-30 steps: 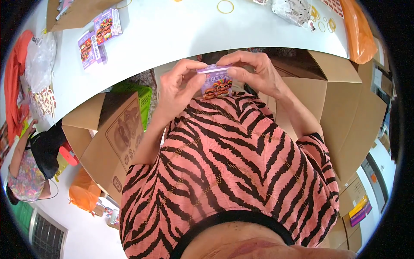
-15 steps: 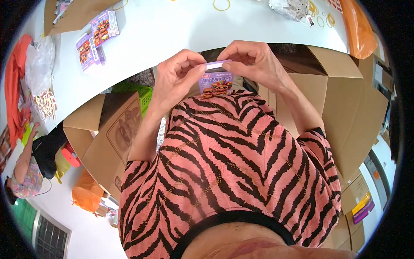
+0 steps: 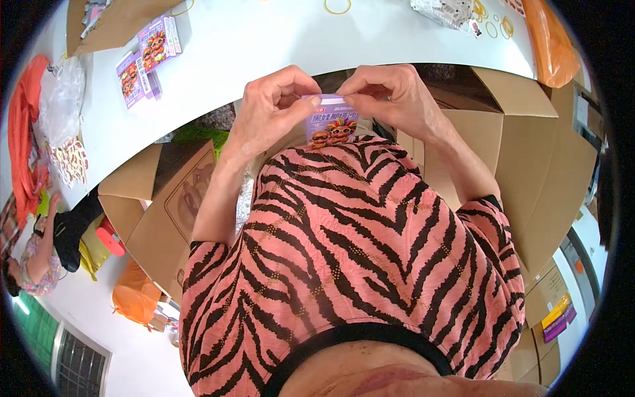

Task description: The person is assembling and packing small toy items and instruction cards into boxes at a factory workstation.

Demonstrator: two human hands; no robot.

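Note:
A small purple printed carton [image 3: 332,125] with cartoon figures on its front is upright between my hands, close to my body at the table's near edge. My left hand [image 3: 274,109] pinches its upper left corner with thumb and fingers. At the upper right corner, my right hand [image 3: 390,99] has the same kind of pinch. A white strip of the top flap shows between the two thumbs. Farther left on the table lie two similar purple cartons, one upper carton [image 3: 157,44] overlapping a lower carton [image 3: 134,81].
Open cardboard boxes stand below the table, one box [image 3: 169,205] to my left and another [image 3: 522,152] to my right. On the white table [image 3: 264,40] are a rubber band [image 3: 337,5], a clear plastic bag [image 3: 61,109] and an orange bag [image 3: 552,43]. Another person [image 3: 41,261] is at far left.
The carton's top flap, which stood raised with a dark gap below it, now lies folded down at the top edge. Both hands keep their pinch. The person at far left has shifted.

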